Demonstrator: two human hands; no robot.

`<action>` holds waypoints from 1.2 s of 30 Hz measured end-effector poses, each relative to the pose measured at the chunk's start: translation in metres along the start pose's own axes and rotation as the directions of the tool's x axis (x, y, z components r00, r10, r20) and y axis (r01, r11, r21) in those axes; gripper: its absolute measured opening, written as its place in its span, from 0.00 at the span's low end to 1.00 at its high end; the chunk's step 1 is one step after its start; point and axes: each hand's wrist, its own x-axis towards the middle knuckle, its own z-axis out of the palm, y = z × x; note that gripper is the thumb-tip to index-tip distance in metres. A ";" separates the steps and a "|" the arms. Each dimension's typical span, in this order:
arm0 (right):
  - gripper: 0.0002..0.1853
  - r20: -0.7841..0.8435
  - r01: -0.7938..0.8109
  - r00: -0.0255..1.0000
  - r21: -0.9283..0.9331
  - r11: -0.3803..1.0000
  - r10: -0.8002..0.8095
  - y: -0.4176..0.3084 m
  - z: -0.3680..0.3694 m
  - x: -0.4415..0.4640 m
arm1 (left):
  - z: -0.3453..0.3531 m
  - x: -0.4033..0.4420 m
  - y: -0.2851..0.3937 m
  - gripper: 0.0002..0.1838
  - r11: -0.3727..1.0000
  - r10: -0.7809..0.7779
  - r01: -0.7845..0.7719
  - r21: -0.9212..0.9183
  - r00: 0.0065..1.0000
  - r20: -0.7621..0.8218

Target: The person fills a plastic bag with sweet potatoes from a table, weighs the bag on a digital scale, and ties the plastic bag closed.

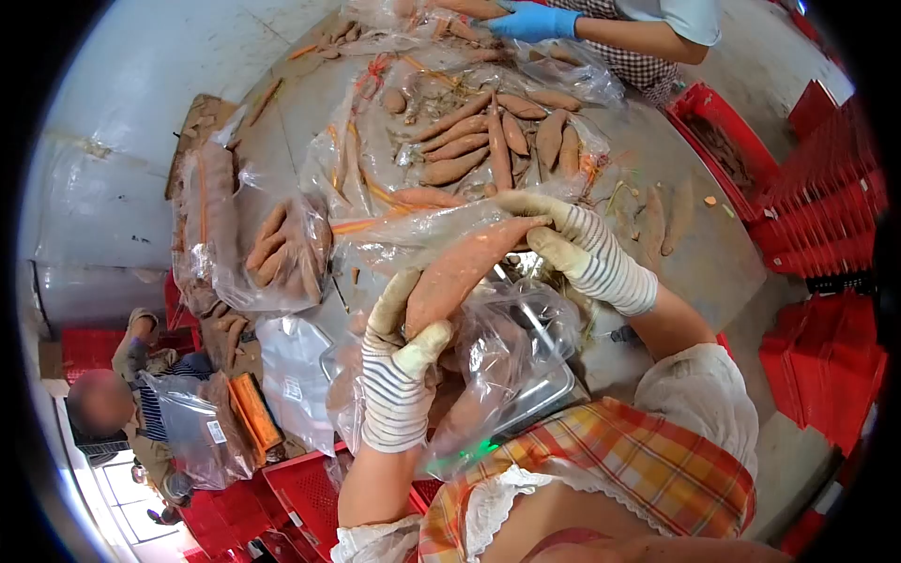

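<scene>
Between my two gloved hands I hold a large sweet potato [469, 265], lying at a slant. My left hand [399, 361] is closed around its thick lower end. My right hand [577, 249] pinches the thin tapered tip at the upper right. Just below it, a clear plastic bag [493, 347] with sweet potatoes inside rests over a metal-edged tray or scale [554, 380], where a green light glows. Beyond my hands, several loose sweet potatoes [455, 147] lie on an opened clear plastic bag [324, 169] with orange stripes.
Filled bags [282, 253] stand on the left, beside a stack of flat plastic bags [296, 366]. Red crates [817, 216] are piled at the right. Across the table a co-worker's blue-gloved hand [535, 21] touches a sweet potato. Another person [155, 375] is at the lower left.
</scene>
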 end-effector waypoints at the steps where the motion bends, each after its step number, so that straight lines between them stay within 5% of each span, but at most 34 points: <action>1: 0.20 -0.002 -0.002 1.000 -0.001 1.000 0.002 -0.006 0.000 -0.002 | 0.001 -0.002 0.000 0.33 0.998 0.026 -0.025 0.049 1.000 -0.017; 3: 0.21 0.098 -0.044 0.994 -0.140 0.989 0.058 -0.021 0.002 -0.006 | -0.001 -0.005 -0.003 0.34 0.998 0.022 -0.021 0.067 1.000 -0.009; 5: 0.21 0.072 -0.096 0.992 -0.062 0.993 0.100 -0.016 0.002 -0.012 | 0.003 -0.008 -0.007 0.33 0.975 0.167 -0.166 0.150 0.986 0.005; 9: 0.23 0.050 -0.156 0.988 0.270 0.950 0.148 -0.014 0.003 -0.019 | 0.005 -0.014 -0.009 0.33 0.965 0.214 -0.207 0.158 0.977 -0.025; 18: 0.29 -0.020 -0.073 0.996 0.445 0.893 0.091 -0.003 0.007 -0.034 | 0.004 -0.020 -0.004 0.34 0.989 0.039 -0.031 0.142 0.998 -0.056; 21: 0.26 0.058 -0.110 0.994 0.288 0.951 0.098 -0.007 0.000 -0.039 | 0.006 -0.017 -0.007 0.32 0.999 0.032 -0.032 -0.024 0.999 0.023; 23: 0.26 0.106 0.189 0.980 -0.201 0.961 -0.170 0.007 -0.008 -0.037 | 0.003 -0.014 -0.009 0.30 0.992 -0.003 0.007 -0.128 1.000 0.028; 24: 0.23 0.114 0.308 0.950 -0.483 0.819 -0.290 0.001 -0.009 -0.034 | 0.003 -0.015 -0.009 0.30 0.992 -0.007 0.011 -0.126 0.999 0.033; 25: 0.23 0.108 0.305 0.951 -0.485 0.819 -0.291 -0.007 -0.009 -0.032 | 0.005 -0.018 -0.009 0.30 0.999 0.025 -0.025 -0.037 1.000 0.004; 27: 0.19 0.098 0.175 0.981 -0.815 0.552 -0.165 -0.019 -0.008 -0.031 | 0.004 -0.020 -0.011 0.29 0.997 0.056 -0.055 0.054 0.998 -0.015; 30: 0.15 0.078 0.188 0.967 -0.858 0.478 -0.241 -0.008 -0.008 -0.033 | 0.002 -0.019 -0.016 0.30 0.942 0.210 -0.213 0.260 0.977 0.043; 33: 0.11 0.066 0.188 0.955 -0.886 0.423 -0.288 0.014 -0.005 -0.038 | 0.003 -0.018 -0.021 0.29 0.926 0.244 -0.241 0.290 0.969 0.026; 35: 0.08 -0.007 0.146 0.966 -0.812 0.565 -0.260 0.036 -0.003 -0.041 | 0.001 -0.016 -0.024 0.29 0.921 0.238 -0.224 0.318 0.971 -0.003; 36: 0.07 -0.012 0.082 0.983 -0.865 0.494 -0.184 0.033 0.001 -0.042 | 0.001 -0.014 -0.025 0.28 0.915 0.235 -0.207 0.347 0.971 -0.040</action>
